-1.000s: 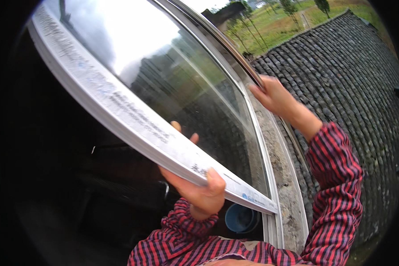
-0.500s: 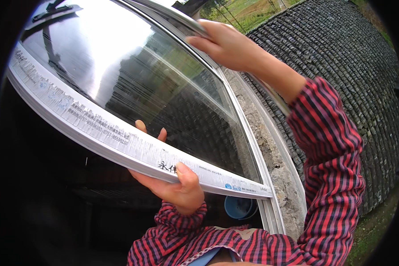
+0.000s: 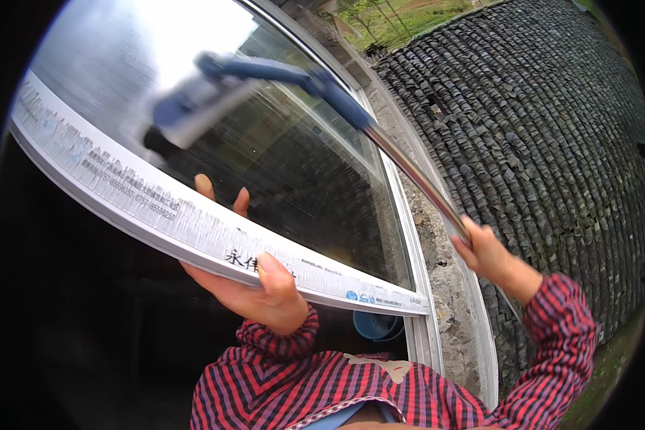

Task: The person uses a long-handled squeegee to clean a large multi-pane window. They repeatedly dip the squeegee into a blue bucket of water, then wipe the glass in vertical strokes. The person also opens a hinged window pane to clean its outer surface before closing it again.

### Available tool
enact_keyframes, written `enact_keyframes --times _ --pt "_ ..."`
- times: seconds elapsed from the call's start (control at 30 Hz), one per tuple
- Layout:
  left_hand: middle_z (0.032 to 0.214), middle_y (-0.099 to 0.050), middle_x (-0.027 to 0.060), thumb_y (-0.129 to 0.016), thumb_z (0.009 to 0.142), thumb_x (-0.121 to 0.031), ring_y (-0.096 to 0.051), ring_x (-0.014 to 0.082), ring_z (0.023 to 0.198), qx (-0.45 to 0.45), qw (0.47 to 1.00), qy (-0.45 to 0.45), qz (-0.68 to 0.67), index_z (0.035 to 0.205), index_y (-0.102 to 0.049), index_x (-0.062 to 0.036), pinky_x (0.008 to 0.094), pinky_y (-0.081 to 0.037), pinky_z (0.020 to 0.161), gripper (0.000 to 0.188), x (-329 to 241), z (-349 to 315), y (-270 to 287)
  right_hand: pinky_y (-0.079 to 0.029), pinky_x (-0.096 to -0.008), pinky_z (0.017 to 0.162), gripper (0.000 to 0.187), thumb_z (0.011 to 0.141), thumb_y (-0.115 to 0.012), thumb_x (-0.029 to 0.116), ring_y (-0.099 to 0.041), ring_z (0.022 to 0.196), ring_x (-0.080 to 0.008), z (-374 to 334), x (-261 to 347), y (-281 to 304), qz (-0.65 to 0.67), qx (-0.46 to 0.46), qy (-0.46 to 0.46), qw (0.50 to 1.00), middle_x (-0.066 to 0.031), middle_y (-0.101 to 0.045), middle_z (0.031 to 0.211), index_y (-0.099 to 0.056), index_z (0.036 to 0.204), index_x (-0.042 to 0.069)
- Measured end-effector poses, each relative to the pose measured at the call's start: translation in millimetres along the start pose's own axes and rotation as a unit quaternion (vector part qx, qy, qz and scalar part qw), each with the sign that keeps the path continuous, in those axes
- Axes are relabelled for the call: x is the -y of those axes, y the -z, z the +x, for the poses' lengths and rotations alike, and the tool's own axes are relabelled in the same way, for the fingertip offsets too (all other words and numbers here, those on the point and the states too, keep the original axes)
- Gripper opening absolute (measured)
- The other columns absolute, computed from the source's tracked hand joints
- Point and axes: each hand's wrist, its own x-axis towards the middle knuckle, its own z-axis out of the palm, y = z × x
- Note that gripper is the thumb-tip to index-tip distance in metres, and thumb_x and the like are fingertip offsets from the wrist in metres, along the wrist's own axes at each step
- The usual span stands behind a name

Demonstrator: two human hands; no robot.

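My left hand [image 3: 269,297] is wrapped round the white frame [image 3: 150,204] of a window sash. Its thumb lies on the near face, and fingertips show past the frame against the glass [image 3: 315,229]. In my right hand [image 3: 489,254], out to the right above the tiled roof, is the metal pole of a window squeegee [image 3: 412,168]. The squeegee's blue, angled neck reaches left over the pane. Its wide head, smeared by motion, is at the upper left of the glass; whether it touches cannot be made out.
A concrete ledge [image 3: 444,294] and white window track [image 3: 423,344] run along the sash's right side. Beyond lies a grey tiled roof [image 3: 537,143], with greenery behind it. Below the frame, a blue bucket [image 3: 376,326] stands in the dark interior.
My right hand has come down and right, toward my body, with the pole. The squeegee head has travelled from the glass's far upper left down and right. My left hand keeps its grip.
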Motion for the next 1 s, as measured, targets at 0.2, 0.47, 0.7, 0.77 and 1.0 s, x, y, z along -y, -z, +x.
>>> enact_keyframes --times 0.2,0.47,0.7,0.77,1.0 --pt "0.158 -0.029 0.0283 -0.062 0.079 -0.032 -0.044 0.0437 0.141 -0.011 1.0 -0.005 0.015 0.158 -0.013 0.0038 0.0529 -0.053 0.101 0.099 -2 3 -3 -0.047 -0.0482 0.053 0.021 0.092 -0.067 0.009 -0.062 0.063 -0.046 -165 -108 -11 -0.047 0.027 -0.166 0.985 -0.0241 -0.057 0.064 -0.048 0.094 0.001" --pt "0.159 -0.029 0.0279 -0.06 0.08 -0.029 -0.044 0.0442 0.141 -0.014 1.0 -0.009 0.0 0.159 -0.015 0.003 0.0542 -0.053 0.1 0.096 -5 4 -7 -0.048 -0.0501 0.06 0.016 0.093 -0.063 0.012 -0.061 0.063 -0.0427 -89 -115 -6 -0.037 -0.022 -0.12 0.992 -0.0228 -0.058 0.068 -0.054 0.101 0.002" --pt "0.159 -0.027 0.0284 -0.061 0.081 -0.031 -0.042 0.0463 0.142 0.01 1.0 -0.015 0.017 0.159 -0.01 0.003 0.0556 -0.054 0.099 0.099 -1 0 0 -0.053 -0.0492 0.062 0.03 0.098 -0.06 0.025 -0.067 0.068 -0.0384 263 6 -15 -0.103 -0.096 0.039 0.989 -0.0238 -0.066 0.078 -0.055 0.1 -0.005" --pt "0.16 -0.025 0.0284 -0.062 0.081 -0.033 -0.041 0.0476 0.142 0.013 0.999 -0.012 0.03 0.159 -0.009 0.0031 0.0559 -0.054 0.099 0.101 1 -2 1 -0.055 -0.0471 0.057 0.03 0.1 -0.056 0.024 -0.069 0.062 -0.0341 298 22 -10 -0.129 -0.079 -0.003 0.988 -0.0225 -0.067 0.073 -0.055 0.099 -0.006" --pt "0.161 -0.022 0.0284 -0.059 0.082 -0.032 -0.04 0.0495 0.142 0.014 1.0 -0.007 0.02 0.161 -0.006 0.0006 0.0574 -0.051 0.103 0.101 -4 3 -1 -0.05 -0.0454 0.076 0.018 0.094 -0.061 0.016 -0.06 0.084 -0.0308 125 -58 -3 -0.075 0.016 -0.007 0.997 -0.0191 -0.058 0.088 -0.054 0.099 -0.001"
